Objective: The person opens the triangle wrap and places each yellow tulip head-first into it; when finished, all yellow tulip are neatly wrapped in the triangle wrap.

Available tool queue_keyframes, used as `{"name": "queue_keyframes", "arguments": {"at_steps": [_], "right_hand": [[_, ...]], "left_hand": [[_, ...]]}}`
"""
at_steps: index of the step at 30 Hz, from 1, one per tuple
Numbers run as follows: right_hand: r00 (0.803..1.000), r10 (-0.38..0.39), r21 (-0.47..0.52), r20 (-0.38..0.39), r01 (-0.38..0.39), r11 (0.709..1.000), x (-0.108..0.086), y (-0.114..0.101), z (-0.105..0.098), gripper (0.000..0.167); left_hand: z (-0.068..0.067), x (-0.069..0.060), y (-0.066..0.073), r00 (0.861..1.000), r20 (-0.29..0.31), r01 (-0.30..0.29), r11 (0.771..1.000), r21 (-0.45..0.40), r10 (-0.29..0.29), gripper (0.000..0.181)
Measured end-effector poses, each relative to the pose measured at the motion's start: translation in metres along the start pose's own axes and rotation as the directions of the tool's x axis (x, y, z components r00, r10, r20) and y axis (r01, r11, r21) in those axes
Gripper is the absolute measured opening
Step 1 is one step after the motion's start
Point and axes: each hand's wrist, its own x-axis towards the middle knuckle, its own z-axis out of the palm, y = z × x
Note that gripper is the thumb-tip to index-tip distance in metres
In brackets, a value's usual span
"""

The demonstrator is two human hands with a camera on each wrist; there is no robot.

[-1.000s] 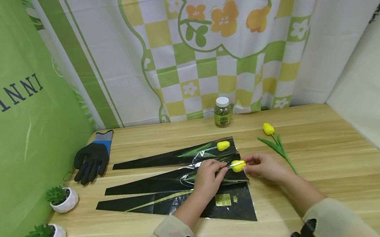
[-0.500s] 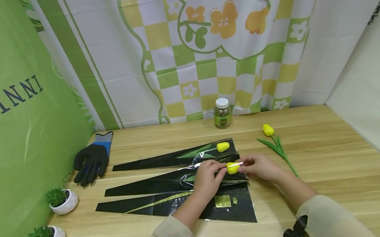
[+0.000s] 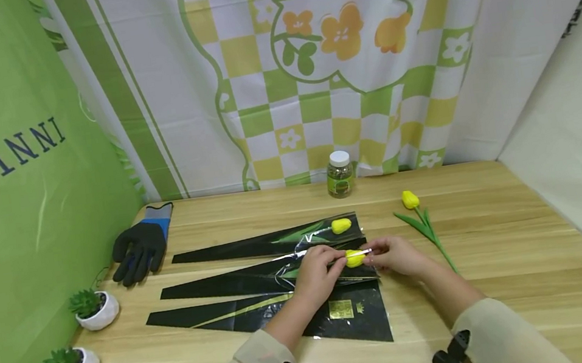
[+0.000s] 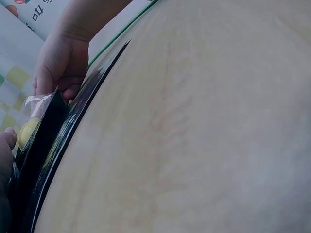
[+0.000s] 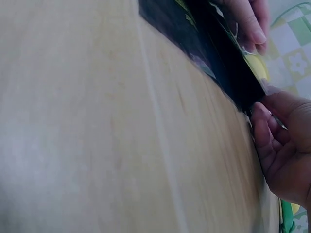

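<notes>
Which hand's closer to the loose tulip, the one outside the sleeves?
Right. The right hand is left of the loose tulip, at the wide end of the middle sleeve; the left hand is farther left, over that sleeve.

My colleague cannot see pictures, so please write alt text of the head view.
A person's left hand and right hand pinch a clear-fronted black sleeve holding a yellow tulip on a wooden table. Another wrapped tulip lies beyond, a flat sleeve nearer, a loose tulip at right.

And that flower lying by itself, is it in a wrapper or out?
Out: the tulip lies bare on the table, to the right of the black wrappers, with nothing wrapped around it.
</notes>
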Motion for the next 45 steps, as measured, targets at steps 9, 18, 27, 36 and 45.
{"name": "queue_keyframes", "arguments": {"at_steps": [9, 18, 27, 36, 45], "right_hand": [[0.995, 0.058, 0.034, -0.078, -0.056, 0.998, -0.025, 0.007, -0.025, 0.043], [0.993, 0.019, -0.107, -0.119, -0.032, 0.994, -0.052, 0.015, -0.067, 0.05], [0.979, 0.01, -0.314, -0.205, -0.075, 0.947, -0.069, 0.021, -0.087, 0.048], [0.968, -0.001, -0.418, -0.252, -0.108, 0.902, -0.076, 0.032, -0.095, 0.05], [0.969, 0.118, -0.386, -0.218, -0.196, 0.901, -0.078, 0.034, -0.096, 0.056]], "left_hand": [[-0.001, 0.006, -0.007, 0.999, 0.017, -0.034, 0.999, 0.005, 0.034, 0.02], [-0.002, 0.016, -0.014, 0.999, 0.043, -0.005, 1.0, 0.002, 0.005, 0.021], [-0.005, 0.024, -0.02, 0.996, 0.08, 0.037, 0.999, 0.022, -0.038, 0.023], [-0.007, 0.029, -0.026, 0.994, 0.093, 0.055, 0.998, 0.027, -0.058, 0.025], [-0.003, 0.031, -0.032, 0.991, 0.098, 0.081, 0.996, 0.047, -0.086, 0.027]]}}
